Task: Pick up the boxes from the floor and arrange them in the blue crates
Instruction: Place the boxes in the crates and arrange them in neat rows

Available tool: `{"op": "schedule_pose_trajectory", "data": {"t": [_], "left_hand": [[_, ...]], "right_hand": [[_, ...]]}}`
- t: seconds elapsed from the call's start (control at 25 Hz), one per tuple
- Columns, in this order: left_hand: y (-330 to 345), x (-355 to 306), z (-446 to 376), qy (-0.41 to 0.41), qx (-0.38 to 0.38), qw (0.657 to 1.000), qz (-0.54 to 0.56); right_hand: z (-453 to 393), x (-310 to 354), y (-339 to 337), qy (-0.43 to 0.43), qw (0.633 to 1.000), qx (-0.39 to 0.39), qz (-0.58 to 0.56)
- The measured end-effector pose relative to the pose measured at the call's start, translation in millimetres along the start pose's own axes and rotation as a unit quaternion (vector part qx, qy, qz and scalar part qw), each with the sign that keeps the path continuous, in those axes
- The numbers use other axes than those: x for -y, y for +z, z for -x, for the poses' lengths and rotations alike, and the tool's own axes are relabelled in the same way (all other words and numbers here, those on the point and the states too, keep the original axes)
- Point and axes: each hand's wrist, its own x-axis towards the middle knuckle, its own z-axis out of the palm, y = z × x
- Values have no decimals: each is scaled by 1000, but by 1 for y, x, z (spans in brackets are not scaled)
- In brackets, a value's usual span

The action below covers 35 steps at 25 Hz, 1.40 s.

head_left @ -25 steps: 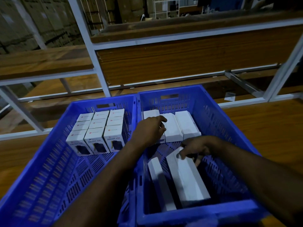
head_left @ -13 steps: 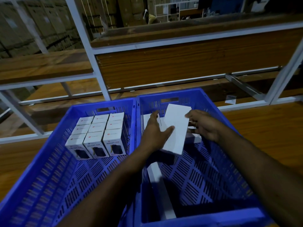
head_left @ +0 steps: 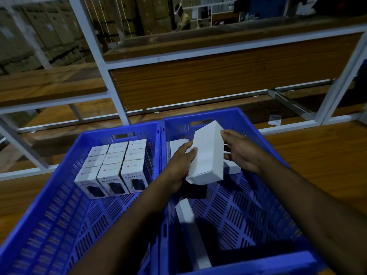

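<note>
Two blue crates stand side by side: the left crate (head_left: 49,211) and the right crate (head_left: 264,215). A long white box (head_left: 207,155) is held tilted above the right crate's far end. My left hand (head_left: 179,165) grips its left edge and lower end. My right hand (head_left: 242,153) holds its right edge near the top. Beneath it, white boxes (head_left: 177,145) lie at the far wall, partly hidden. Another long white box (head_left: 190,231) lies against the right crate's left wall. Several printed white boxes (head_left: 115,167) stand packed in rows at the back of the left crate.
The crates sit on a wooden surface (head_left: 325,155). White metal shelving (head_left: 113,82) with wooden boards rises just behind them. A small white label (head_left: 275,120) lies on the lower shelf at right. A person (head_left: 181,16) stands far back among stacked cartons.
My right hand lifted the long white box from the crate floor; both hands now hold it. It has moved toward the far end and tipped more upright.
</note>
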Motion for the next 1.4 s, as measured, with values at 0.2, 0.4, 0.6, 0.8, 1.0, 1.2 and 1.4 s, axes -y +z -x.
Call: {"op": "schedule_pose_trajectory", "data": {"t": [0.2, 0.4, 0.6, 0.8, 1.0, 1.2, 1.4], "left_hand": [[6, -7, 12, -29, 102, 992, 72], [11, -7, 19, -48, 181, 982, 20], [7, 5, 5, -33, 173, 984, 33], [2, -5, 11, -43, 127, 981, 144], [-1, -10, 12, -67, 116, 968, 210], [1, -9, 11, -62, 89, 983, 150], [2, -10, 11, -62, 75, 983, 158]], "right_hand": [[2, -6, 6, -6, 999, 19, 27], [-5, -20, 16, -25, 993, 3, 112], [-8, -26, 22, -38, 993, -31, 108], [-4, -19, 19, -39, 998, -17, 48], [-4, -25, 22, -9, 997, 7, 72], [-7, -25, 22, -41, 997, -49, 49], [-6, -22, 21, -44, 997, -52, 34]]}}
